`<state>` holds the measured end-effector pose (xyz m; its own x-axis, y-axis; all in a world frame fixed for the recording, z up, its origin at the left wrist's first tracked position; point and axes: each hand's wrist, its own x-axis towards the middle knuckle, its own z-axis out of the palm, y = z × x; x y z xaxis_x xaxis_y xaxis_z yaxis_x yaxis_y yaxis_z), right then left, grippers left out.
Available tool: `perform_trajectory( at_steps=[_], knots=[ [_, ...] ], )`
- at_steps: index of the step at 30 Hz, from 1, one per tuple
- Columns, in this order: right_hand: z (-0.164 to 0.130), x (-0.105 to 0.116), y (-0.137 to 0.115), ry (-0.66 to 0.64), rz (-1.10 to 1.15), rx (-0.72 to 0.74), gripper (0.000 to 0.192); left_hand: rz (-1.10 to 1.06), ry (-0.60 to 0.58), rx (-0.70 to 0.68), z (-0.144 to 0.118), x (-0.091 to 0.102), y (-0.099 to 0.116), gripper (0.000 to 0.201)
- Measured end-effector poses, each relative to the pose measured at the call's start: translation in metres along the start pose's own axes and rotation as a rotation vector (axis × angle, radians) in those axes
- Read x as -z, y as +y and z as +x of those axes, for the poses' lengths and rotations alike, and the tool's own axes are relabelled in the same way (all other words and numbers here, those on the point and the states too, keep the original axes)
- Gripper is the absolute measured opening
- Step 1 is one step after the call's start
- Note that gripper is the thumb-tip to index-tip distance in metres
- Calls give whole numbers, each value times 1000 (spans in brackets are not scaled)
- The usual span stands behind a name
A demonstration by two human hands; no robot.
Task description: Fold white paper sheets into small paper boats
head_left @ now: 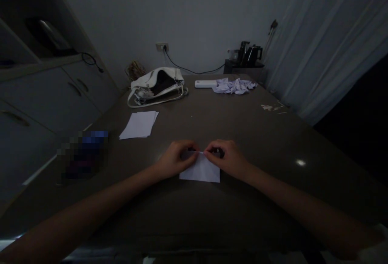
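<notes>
Folded white paper [201, 171] lies on the dark tabletop [260, 142] close to its near edge, about midway between the left and right edges. Seen from the head camera, its shape is roughly a trapezoid: the wide, straight bottom edge runs parallel to the near edge of the tabletop, so the long axis goes left to right, while the narrower upper end points toward the far edge. That upper end is raised slightly off the surface; the rest rests flat.

Both hands meet at that upper end. The left hand [175, 161] pinches the paper's top from the left with thumb and fingertips curled in. The right hand [230, 159] pinches it from the right in the same way, and the two sets of fingertips nearly touch over the fold. Both forearms reach in from the near edge.

Toward the left edge, farther back, sits a small stack of white sheets [138, 125], flat and well apart from the hands. Beyond it, near the far left corner, a white handbag [156, 85] lies on its side. At the far edge, right of the handbag, a white phone [205, 83] lies just beside a heap of folded paper pieces [234, 86]. A blurred patch sits at the left edge.
</notes>
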<state>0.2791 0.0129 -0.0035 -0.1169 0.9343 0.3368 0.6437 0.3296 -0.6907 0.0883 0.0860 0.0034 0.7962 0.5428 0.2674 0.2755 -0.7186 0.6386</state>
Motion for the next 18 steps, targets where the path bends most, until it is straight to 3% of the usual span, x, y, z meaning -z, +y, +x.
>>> perform_trajectory(
  at_steps=[11,18],
  knots=[
    [-2,-4,-4,26,75,97,11,162,59,24,1,-1,2,8],
    [0,-2,-2,55,79,84,10,325,-7,0,2,9,-1,6]
  ],
)
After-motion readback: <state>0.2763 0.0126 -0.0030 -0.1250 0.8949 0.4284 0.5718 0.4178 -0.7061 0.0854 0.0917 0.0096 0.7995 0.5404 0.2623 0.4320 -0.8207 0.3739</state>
